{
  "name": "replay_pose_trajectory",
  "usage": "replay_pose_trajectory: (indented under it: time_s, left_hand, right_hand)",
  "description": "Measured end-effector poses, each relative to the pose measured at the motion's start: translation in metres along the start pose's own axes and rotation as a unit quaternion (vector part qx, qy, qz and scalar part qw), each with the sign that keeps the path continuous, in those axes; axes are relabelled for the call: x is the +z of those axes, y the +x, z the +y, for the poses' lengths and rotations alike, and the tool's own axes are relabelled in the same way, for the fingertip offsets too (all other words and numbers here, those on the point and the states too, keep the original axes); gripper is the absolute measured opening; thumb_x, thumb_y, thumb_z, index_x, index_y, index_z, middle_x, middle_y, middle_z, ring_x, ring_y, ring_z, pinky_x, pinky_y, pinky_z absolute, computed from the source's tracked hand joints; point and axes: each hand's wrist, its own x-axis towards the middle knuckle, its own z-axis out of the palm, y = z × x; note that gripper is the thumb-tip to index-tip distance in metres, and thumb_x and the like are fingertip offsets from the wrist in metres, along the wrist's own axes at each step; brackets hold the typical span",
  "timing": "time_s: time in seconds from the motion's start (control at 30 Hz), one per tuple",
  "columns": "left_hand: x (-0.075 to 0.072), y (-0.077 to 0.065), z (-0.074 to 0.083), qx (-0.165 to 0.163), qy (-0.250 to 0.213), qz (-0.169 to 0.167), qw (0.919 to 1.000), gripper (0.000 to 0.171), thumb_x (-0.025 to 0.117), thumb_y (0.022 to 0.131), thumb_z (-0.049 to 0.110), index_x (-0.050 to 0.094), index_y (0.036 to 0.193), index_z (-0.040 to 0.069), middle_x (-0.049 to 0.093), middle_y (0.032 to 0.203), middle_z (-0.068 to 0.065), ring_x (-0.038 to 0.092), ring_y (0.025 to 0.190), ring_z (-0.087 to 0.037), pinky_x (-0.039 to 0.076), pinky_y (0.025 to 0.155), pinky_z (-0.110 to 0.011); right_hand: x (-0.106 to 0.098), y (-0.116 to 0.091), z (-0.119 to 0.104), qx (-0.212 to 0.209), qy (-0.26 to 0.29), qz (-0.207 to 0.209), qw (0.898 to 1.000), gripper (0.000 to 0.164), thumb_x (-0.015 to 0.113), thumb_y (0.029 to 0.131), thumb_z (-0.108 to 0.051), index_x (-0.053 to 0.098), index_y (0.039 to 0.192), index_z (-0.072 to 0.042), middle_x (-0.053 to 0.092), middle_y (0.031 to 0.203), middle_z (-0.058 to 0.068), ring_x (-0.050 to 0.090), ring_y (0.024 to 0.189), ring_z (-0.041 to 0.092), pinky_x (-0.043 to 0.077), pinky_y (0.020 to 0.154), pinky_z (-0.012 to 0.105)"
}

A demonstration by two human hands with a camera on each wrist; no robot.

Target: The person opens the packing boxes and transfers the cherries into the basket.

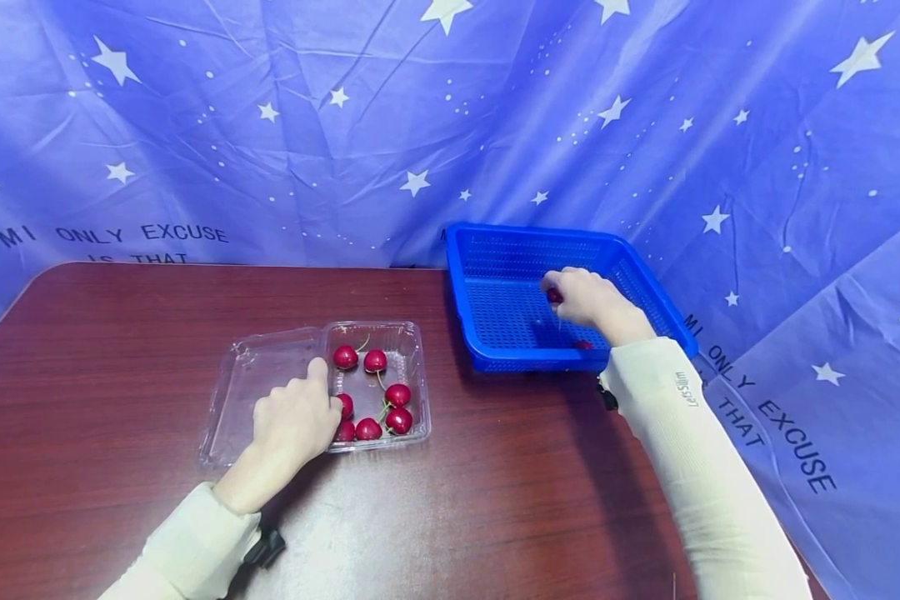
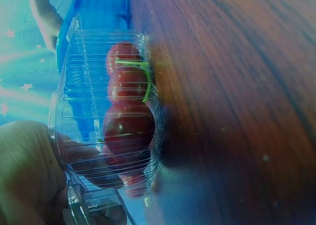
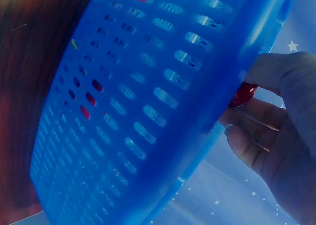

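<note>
My right hand [image 1: 585, 302] is over the blue basket [image 1: 495, 354] and pinches a dark red cherry [image 1: 554, 295] between thumb and fingers. In the right wrist view that cherry [image 3: 244, 94] shows just past the basket's rim [image 3: 217, 106]. At the hinge side of a clear plastic clamshell box [image 1: 422, 383], my left hand [image 1: 296, 417] grips the wall, its fingertips reaching inside. Several cherries [image 1: 375, 361], some with green stems, lie in the box. The left wrist view shows cherries [image 2: 129, 126] through the box's ribbed side. Another cherry [image 1: 583, 344] rests in the basket, partly behind my right hand.
The box's open lid [image 1: 270, 375] lies flat to the left, partly under my left hand. Both containers stand on a reddish-brown wooden table [image 1: 450, 500]. A blue curtain with white stars [image 1: 330, 150] hangs behind and to the right, close to the basket.
</note>
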Motion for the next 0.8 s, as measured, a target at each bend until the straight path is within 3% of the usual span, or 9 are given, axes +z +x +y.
replay_pose_trajectory:
  time_s: [0.47, 0.8]
  left_hand:
    - [0.001, 0.001, -0.001, 0.001, -0.003, 0.003, 1.0, 0.027, 0.055, 0.085, 0.022, 0.044, 0.095, 0.0, 0.067, 0.077, -0.029, 0.063, 0.069, -0.05, 0.046, 0.051, -0.057]
    - [0.0, 0.001, 0.0, -0.002, -0.003, 0.0, 1.0, 0.027, 0.055, 0.086, 0.022, 0.044, 0.096, 0.0, 0.067, 0.078, -0.029, 0.063, 0.07, -0.05, 0.046, 0.052, -0.057]
  right_hand:
    - [0.012, -0.001, 0.002, 0.005, 0.006, -0.039, 0.999, 0.03, 0.06, 0.087, -0.008, 0.06, 0.117, -0.005, 0.062, 0.105, 0.019, 0.054, 0.089, 0.032, 0.047, 0.075, 0.051]
    - [0.015, -0.001, 0.002, 0.018, 0.013, -0.07, 0.997, 0.04, 0.06, 0.089, -0.009, 0.055, 0.128, -0.003, 0.058, 0.129, 0.028, 0.053, 0.098, 0.036, 0.047, 0.082, 0.054]
